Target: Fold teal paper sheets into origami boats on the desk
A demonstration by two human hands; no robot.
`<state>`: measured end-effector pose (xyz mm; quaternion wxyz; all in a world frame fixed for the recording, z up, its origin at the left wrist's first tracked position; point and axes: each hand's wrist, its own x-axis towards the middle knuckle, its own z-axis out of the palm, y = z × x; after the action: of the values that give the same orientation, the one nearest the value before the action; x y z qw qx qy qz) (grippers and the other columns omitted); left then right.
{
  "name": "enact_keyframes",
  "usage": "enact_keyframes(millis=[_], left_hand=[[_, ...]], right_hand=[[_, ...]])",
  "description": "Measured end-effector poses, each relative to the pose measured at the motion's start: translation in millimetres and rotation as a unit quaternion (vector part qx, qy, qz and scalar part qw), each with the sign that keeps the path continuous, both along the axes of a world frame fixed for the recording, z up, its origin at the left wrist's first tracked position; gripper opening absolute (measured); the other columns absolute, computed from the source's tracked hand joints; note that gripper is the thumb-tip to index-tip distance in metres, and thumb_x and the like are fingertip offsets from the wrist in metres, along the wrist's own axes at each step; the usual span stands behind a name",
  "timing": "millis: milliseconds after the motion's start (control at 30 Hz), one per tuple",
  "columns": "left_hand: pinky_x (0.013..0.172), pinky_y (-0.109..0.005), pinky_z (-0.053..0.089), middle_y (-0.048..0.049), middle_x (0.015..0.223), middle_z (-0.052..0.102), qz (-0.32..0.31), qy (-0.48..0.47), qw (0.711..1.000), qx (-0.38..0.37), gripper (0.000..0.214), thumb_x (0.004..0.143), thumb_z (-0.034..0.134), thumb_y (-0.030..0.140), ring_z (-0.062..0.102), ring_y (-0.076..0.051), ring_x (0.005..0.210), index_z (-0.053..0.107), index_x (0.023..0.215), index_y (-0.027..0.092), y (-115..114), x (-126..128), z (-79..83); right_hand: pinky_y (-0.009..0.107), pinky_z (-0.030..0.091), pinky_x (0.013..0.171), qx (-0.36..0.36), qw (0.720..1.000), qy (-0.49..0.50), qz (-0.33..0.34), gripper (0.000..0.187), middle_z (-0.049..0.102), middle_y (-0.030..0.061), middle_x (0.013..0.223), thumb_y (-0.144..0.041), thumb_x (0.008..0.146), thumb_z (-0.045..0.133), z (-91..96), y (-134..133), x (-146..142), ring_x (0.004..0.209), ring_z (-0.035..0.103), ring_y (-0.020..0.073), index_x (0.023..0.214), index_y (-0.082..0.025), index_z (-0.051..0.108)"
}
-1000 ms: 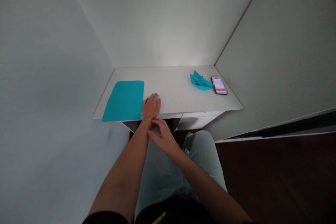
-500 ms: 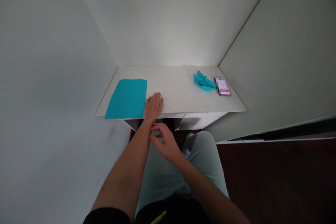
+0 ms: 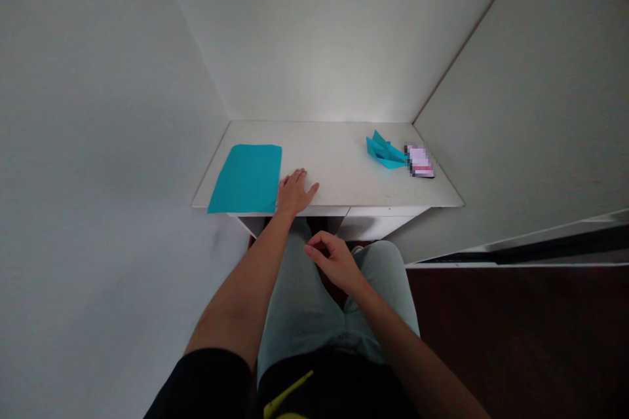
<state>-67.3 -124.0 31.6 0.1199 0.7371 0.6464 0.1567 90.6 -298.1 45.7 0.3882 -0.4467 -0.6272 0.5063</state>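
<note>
Blue paper (image 3: pixel 246 178) lies flat at the left end of the white table (image 3: pixel 329 154), its long axis seeming to run away from us; we see no folds, so judge work on it not begun, while the folded boat (image 3: pixel 387 153), one tip pointing toward the phone (image 3: pixel 421 161), looks done. Our left hand (image 3: pixel 293 193), fingers spread, rests beside the paper; our right hand (image 3: pixel 335 260) curls above our lap (image 3: pixel 302 308), whether its fingertips meet we cannot tell.

"What place surrounds you?"

"Perhaps a room at home, though dimly seen: your white desk (image 3: pixel 339 163) has pale walls (image 3: pixel 314 39) behind and left of it, a cabinet (image 3: pixel 376 228) beneath."
</note>
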Motion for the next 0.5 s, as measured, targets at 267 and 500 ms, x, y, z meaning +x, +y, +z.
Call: enact_keyframes(millis=[267, 500], left_hand=[[0.138, -0.058, 0.017, -0.0194, 0.185, 0.019, -0.057, 0.058, 0.997, -0.013, 0.122, 0.082, 0.080, 0.076, 0.012, -0.040, 0.173, 0.028, 0.176, 0.017, -32.7, -65.3, 22.0], [0.133, -0.052, 0.036, -0.0149, 0.175, 0.044, -0.032, 0.106, 0.993, -0.037, 0.071, 0.095, 0.062, 0.015, 0.042, -0.033, 0.163, 0.052, 0.166, 0.020, -77.8, -107.5, 13.6]], right_hand=[[0.036, 0.052, 0.076, -0.065, 0.995, -0.053, -0.062, 0.036, 0.071, 0.0037, 0.081, -0.059, 0.093, 0.068, -85.8, -32.5, 65.5, 0.077, 0.065, 0.0217, 0.085, -0.024, 0.071], [0.038, 0.053, 0.075, -0.104, 0.986, -0.060, -0.115, 0.056, 0.069, 0.0035, 0.078, -0.079, 0.088, 0.067, -128.5, -64.6, 107.1, 0.077, 0.064, 0.0236, 0.084, -0.023, 0.070]])
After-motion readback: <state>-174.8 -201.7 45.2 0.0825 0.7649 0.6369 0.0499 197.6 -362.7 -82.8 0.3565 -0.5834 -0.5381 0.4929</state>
